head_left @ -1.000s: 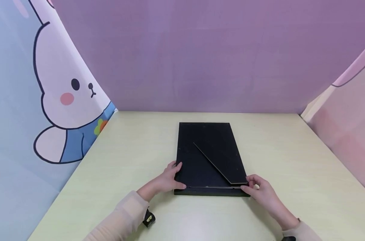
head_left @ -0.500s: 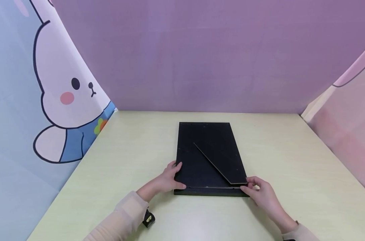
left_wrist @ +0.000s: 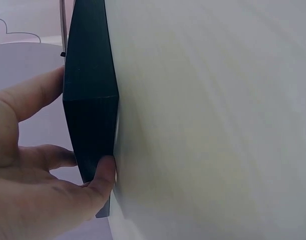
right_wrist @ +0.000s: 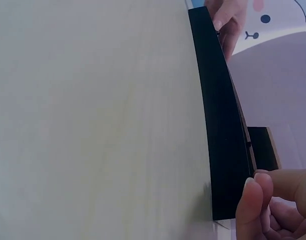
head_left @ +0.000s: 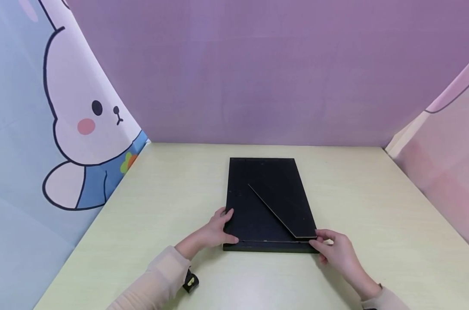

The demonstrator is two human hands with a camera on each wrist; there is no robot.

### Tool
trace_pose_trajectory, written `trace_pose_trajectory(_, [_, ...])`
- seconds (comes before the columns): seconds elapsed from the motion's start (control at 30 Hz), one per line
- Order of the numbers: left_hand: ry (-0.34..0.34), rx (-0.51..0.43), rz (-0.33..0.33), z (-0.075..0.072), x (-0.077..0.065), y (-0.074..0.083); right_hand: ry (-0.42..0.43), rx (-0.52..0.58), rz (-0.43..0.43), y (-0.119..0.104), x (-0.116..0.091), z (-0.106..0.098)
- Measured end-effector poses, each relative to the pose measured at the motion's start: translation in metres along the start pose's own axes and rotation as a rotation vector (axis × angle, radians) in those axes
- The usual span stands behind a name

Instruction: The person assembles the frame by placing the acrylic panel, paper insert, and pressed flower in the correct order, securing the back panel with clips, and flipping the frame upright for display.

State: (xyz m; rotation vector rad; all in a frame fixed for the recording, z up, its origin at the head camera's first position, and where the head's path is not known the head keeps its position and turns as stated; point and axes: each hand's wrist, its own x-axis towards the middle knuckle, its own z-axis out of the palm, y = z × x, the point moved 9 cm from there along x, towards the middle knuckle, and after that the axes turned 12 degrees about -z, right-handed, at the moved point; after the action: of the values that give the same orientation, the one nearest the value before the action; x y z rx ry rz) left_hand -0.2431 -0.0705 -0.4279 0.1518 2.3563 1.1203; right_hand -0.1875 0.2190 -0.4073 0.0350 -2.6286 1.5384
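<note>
A black picture frame [head_left: 242, 206] lies face down, its back panel up, with a tapered stand leg [head_left: 288, 211] across the right half. My left hand [head_left: 215, 231] holds the front left corner. Its thumb rests on top of the front edge and its fingers lie along the side. In the left wrist view, one fingertip [left_wrist: 106, 170] presses on the frame's side [left_wrist: 92, 130]. At the front right corner, my right hand [head_left: 337, 249] pinches the edge by the back panel. The right wrist view shows a narrow gap along that panel's edge [right_wrist: 238, 102]. The frame's face is hidden.
The frame lies on a pale wooden table [head_left: 172, 185]. A purple cloth wall [head_left: 273, 77] stands behind it, and a rabbit-printed cloth [head_left: 79, 129] hangs at the left. A black strap piece [head_left: 190, 282] shows by the left sleeve.
The fingers of my right hand have shifted slightly at the corner, and a lower finger has come down beside the frame. The left hand and the frame stay almost where they were.
</note>
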Motion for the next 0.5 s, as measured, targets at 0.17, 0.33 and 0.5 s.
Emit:
trace_pose_trajectory(0.17, [0.001,-0.002,0.001,0.0003,0.0001,0.0006,-0.003,0.004,0.006,-0.0004,-0.0008,-0.0003])
trace_pose_trajectory(0.33, [0.001,0.0,0.002,0.0006,0.0002,0.0011,-0.009,0.013,0.019,0.0006,-0.0008,-0.0004])
trace_pose_trajectory(0.5, [-0.002,0.0,0.003,0.0009,0.0004,0.001,-0.013,0.028,0.038,0.0022,0.0003,-0.0007])
